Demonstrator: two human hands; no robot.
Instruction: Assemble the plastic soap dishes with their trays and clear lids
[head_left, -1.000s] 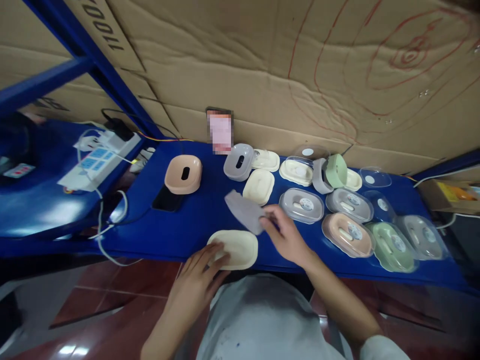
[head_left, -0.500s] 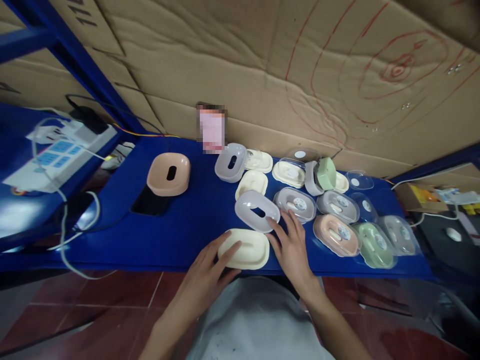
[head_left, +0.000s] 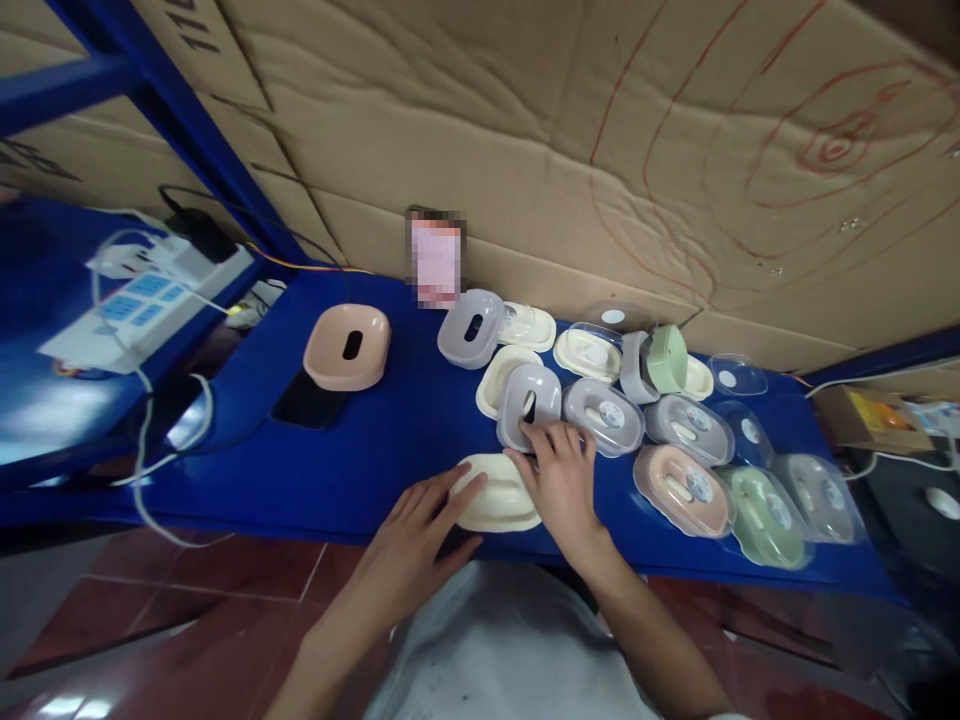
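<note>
A cream oval tray (head_left: 496, 505) lies near the front edge of the blue table. My left hand (head_left: 431, 520) grips its left end between thumb and fingers. Just behind it, a grey-lilac bowl with a slot (head_left: 514, 405) is tilted, partly over another cream piece (head_left: 491, 385). My right hand (head_left: 559, 475) has its fingertips at the front rim of this bowl, with the thumb by the cream tray's back right edge; whether it grips the bowl is unclear. A lidded grey box (head_left: 615, 420) stands right beside the bowl.
A peach slotted bowl (head_left: 330, 350) sits at the left near a black phone (head_left: 304, 402). Farther back are another grey bowl (head_left: 454, 345) and a propped phone (head_left: 437, 260). Several lidded boxes, including a peach one (head_left: 679, 490), fill the right. A power strip (head_left: 142, 310) with cables lies far left.
The slotted grey bowl near my right hand has turned and shifted. My right hand has moved left, its fingers now bunched at the bowl's front. The camera view has shifted slightly.
</note>
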